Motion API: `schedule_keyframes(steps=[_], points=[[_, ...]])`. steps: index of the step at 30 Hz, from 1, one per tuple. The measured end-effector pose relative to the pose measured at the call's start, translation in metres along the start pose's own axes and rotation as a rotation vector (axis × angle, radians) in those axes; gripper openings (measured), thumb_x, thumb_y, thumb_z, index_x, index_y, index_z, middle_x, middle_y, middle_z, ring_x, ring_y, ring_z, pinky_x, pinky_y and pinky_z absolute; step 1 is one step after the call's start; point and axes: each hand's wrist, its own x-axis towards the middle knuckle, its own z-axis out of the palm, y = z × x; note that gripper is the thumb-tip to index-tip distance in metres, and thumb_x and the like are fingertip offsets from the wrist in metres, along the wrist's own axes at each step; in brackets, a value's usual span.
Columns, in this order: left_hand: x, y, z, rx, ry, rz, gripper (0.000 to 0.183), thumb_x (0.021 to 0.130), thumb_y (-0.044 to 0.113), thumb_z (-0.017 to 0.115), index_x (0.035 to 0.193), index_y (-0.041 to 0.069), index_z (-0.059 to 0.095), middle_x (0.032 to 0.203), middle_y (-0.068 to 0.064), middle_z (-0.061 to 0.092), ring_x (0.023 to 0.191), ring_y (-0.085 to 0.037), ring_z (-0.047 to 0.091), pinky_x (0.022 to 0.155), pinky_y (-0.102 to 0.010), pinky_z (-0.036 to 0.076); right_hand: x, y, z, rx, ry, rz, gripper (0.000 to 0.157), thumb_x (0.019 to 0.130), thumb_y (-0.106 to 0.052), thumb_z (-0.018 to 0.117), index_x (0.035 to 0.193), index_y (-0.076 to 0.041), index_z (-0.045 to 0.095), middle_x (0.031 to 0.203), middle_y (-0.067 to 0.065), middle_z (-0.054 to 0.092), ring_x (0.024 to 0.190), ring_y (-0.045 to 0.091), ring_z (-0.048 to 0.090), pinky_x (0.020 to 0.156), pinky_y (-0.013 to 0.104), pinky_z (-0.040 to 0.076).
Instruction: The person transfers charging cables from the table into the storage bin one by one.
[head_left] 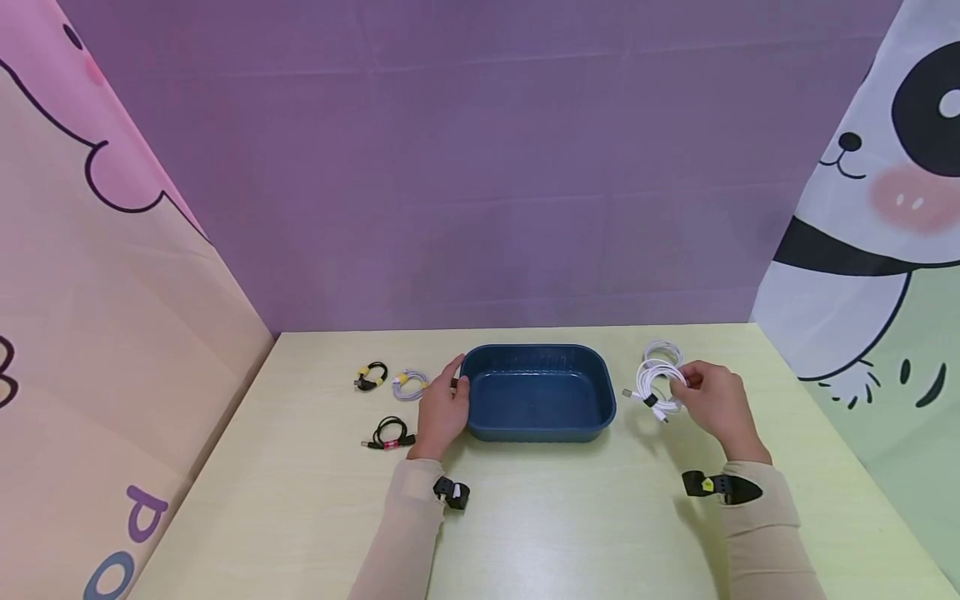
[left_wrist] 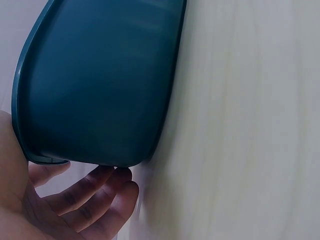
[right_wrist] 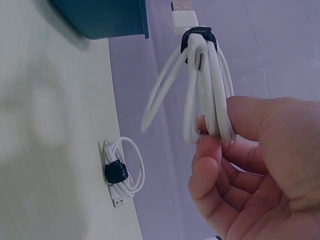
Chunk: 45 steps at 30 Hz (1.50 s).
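Lying nearest on the counter (head_left: pixel 570 533), a black cable with a red tie (head_left: pixel 392 444) sits at about eight o'clock from the left hand (head_left: pixel 442 412), taking twelve as straight away from the person. That hand's thumb and fingers grip the nine o'clock end of a blue box (head_left: pixel 532 435), whose long axis runs nine to three.

The right hand (head_left: pixel 716 407) is at the box's three o'clock side and pinches a coiled white cable (right_wrist: pixel 212 95) with a black tie, its fingers narrow on the loops, raised above the counter. From these fingers the box lies at nine o'clock, near but apart; the coil hangs between them, one plug pointing boxward. The right hand is the nearer to this coil, the left well apart from it.

Farther off, a pale cable (head_left: pixel 401 380) with a yellow tie lies at ten o'clock from the left hand, and a black one with a yellow tie (head_left: pixel 367 384) between nine and ten. Farthest, a second white coil (right_wrist: pixel 116 172) lies between ten and eleven from the right hand.
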Motion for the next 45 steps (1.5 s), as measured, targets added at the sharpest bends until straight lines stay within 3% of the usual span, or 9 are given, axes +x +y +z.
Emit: schedule_keyframes(steps=[14, 45], points=[[0.0, 0.0, 0.0, -0.005, 0.006, 0.005, 0.044, 0.107, 0.021, 0.05, 0.152, 0.017, 0.051, 0.105, -0.013, 0.072, 0.091, -0.026, 0.07, 0.076, -0.042, 0.056, 0.001, -0.007, 0.005, 0.009, 0.032, -0.022, 0.016, 0.092, -0.013, 0.067, 0.095, 0.002, 0.07, 0.08, 0.012, 0.071, 0.068, 0.017, 0.058, 0.06, 0.03, 0.045], [0.0, -0.001, 0.0, -0.015, 0.002, 0.012, 0.044, 0.107, 0.02, 0.05, 0.151, 0.019, 0.051, 0.105, -0.012, 0.072, 0.092, -0.025, 0.07, 0.075, -0.041, 0.056, 0.008, -0.026, 0.011, 0.032, 0.065, -0.075, 0.013, 0.091, -0.012, 0.067, 0.091, 0.0, 0.071, 0.077, 0.01, 0.071, 0.066, 0.014, 0.057, 0.061, 0.029, 0.044]])
